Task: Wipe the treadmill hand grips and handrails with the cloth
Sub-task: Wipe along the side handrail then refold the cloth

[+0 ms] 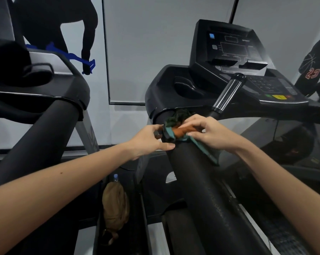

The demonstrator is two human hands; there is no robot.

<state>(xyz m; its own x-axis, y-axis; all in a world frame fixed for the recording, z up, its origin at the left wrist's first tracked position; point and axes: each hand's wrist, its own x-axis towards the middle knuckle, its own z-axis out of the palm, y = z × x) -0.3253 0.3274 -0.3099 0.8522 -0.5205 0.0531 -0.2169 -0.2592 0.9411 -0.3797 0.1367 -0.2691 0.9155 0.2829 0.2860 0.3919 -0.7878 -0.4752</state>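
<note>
A bunched cloth [181,130] of teal, orange and dark green lies on top of the thick black left handrail [201,190], close to where the rail meets the console. My left hand [148,139] pinches the cloth's left edge, thumb lying along the rail. My right hand [208,132] rests on the cloth's right side with curled fingers gripping it; a teal strip of cloth hangs off the rail below that wrist. A silver and black hand grip [227,94] angles upward just behind the cloth.
The console [234,52] with its dark screen and keypad rises behind. A second treadmill's rail [37,137] stands on the left. A tan bag [115,207] with a water bottle sits on the floor between the machines. A dark jersey [313,69] hangs at far right.
</note>
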